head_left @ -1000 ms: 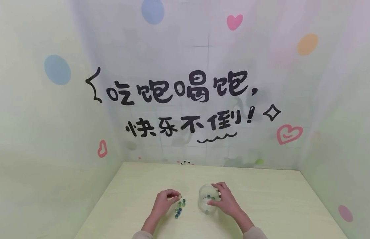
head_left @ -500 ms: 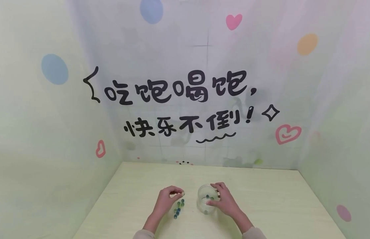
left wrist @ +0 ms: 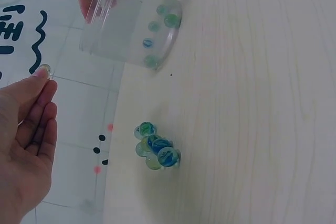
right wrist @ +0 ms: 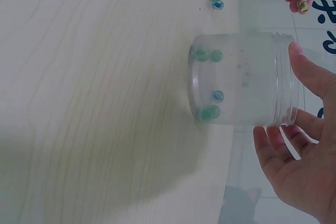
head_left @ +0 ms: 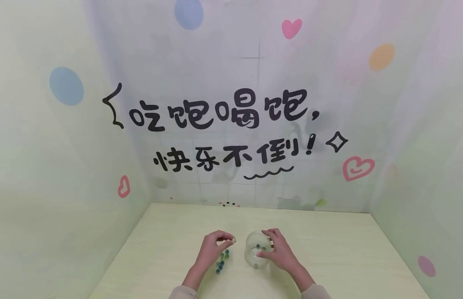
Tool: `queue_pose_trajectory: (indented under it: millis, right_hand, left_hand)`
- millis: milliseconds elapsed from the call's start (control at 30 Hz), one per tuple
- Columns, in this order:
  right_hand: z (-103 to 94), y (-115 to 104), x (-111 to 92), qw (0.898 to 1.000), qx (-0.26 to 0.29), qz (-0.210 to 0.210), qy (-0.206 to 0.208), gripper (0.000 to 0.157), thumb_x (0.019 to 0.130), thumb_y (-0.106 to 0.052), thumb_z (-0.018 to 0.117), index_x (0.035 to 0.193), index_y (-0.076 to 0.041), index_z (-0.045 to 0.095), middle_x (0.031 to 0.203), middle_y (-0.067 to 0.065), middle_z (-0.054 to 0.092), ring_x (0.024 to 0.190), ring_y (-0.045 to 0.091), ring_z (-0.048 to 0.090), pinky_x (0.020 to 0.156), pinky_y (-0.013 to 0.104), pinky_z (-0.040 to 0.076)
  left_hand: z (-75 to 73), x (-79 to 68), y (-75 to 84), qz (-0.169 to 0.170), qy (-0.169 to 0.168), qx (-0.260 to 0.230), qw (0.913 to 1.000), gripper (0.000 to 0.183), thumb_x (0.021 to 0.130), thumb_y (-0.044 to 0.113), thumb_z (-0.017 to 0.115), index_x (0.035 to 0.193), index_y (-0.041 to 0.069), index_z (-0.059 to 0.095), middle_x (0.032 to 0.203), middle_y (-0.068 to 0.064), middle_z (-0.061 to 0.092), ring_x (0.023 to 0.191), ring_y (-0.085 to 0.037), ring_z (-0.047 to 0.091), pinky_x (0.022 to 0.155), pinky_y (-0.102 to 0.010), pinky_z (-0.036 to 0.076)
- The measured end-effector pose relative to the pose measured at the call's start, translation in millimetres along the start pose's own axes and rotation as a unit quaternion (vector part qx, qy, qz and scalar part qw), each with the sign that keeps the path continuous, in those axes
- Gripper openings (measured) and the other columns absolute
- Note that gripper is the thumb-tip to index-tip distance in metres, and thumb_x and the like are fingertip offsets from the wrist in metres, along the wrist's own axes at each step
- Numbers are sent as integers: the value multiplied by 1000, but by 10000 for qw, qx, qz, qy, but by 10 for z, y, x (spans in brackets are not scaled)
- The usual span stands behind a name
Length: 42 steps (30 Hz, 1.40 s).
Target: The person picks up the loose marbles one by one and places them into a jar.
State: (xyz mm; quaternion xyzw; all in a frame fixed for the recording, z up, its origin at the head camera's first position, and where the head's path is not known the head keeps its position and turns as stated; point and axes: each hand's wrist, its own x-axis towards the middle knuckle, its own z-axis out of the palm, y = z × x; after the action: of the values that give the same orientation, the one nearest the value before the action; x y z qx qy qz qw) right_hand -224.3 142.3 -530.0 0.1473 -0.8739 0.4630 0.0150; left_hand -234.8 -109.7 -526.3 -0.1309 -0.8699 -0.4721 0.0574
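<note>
Between thumb and fingertips my left hand (head_left: 213, 247) pinches a yellowish glass marble (right wrist: 303, 7), held up above the table to the left of the jar. A clear plastic jar (right wrist: 247, 77) stands upright, and my right hand (head_left: 281, 251) grips it near its threaded rim, thumb on one side and fingers on the other. Several green and blue marbles (left wrist: 171, 20) lie on the bottom inside the jar. Below the left hand, a cluster of loose blue, green and yellowish marbles (left wrist: 168, 156) rests on the table, apart from the jar.
The pale wood-grain table (head_left: 171, 224) runs back to a printed wall sheet (head_left: 201, 187) with black characters, hearts and dots. Side sheets (head_left: 422, 187) close in the left and right.
My left hand has lifted the marble up and to the right, away from the cluster and nearer the jar. The right hand keeps its grip on the jar, which stays in place.
</note>
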Motion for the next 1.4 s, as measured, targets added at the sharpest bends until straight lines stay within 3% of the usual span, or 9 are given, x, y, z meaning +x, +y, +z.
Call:
queue_pose_trajectory:
  millis: [100,333,533,900,1100,1400]
  right_hand:
    - [4,3,7,10000,-1,-4,3,70,78,-17,85,135,7,53,131,21,49,121,39,52,91,49,55]
    - [21,24,0,10000,36,40,-10,71,77,-18,85,135,7,52,131,22,49,121,41,51,93,51,54]
    - [17,8,-9,9997,206,-43,-100,70,79,-16,84,135,9,52,131,24,48,122,44,51,94,54,53]
    - [16,66,46,9995,182,-96,-259,70,80,-17,83,138,8,50,134,26,47,124,44,49,95,54,53]
    - [13,58,61,9994,192,-128,-239,70,80,-16,83,138,8,50,135,26,46,124,46,49,94,54,53]
    - [17,59,77,9992,157,-130,-353,69,82,-19,82,138,6,50,135,26,46,124,45,49,95,55,53]
  left_hand:
    - [9,10,34,9,-24,-51,10000,12,90,22,73,100,15,74,100,0,74,97,-18,67,91,-40,56]
    - [53,8,72,71,-139,-133,9998,14,89,22,74,99,13,74,98,-1,74,94,-16,67,87,-29,56]
    - [121,17,85,315,-130,-175,9993,12,89,20,74,97,11,75,96,-3,75,90,-12,67,86,-31,57]
    - [243,72,130,345,-202,-119,9991,13,89,19,74,99,11,75,97,-3,76,93,-17,68,86,-33,58]
    - [308,119,196,537,-176,-141,9983,13,87,17,75,97,9,75,95,-5,76,91,-17,69,86,-41,58]
    - [362,165,218,488,-117,-128,9987,10,87,18,76,96,12,75,96,-2,76,92,-17,69,87,-38,58]
